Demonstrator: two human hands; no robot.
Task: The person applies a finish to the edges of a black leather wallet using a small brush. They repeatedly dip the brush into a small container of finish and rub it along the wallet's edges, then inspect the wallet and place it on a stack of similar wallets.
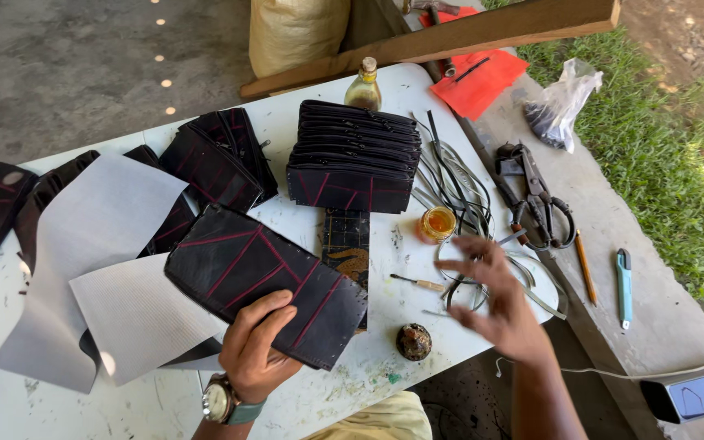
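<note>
My left hand (pixel 256 344) grips the near edge of a flat black pouch with red stitched lines (pixel 266 281), held just above the white table (pixel 417 90). A wristwatch sits on that wrist. My right hand (pixel 495 297) hovers with fingers spread and nothing in it, over a tangle of black and grey strips (pixel 454 191). A small brush with a wooden handle (pixel 419 283) lies just left of that hand. A small jar of amber liquid (pixel 437 224) stands beyond it.
A stack of similar black pouches (pixel 354 159) stands mid-table, more lie at left (pixel 217 155) with grey paper sheets (pixel 99 220). A glass bottle (pixel 363 85), dark round ball (pixel 414 341), shears (pixel 535 195), pencil (pixel 585 267), teal cutter (pixel 624 287), red paper (pixel 478 81) and plastic bag (pixel 560 106) lie around.
</note>
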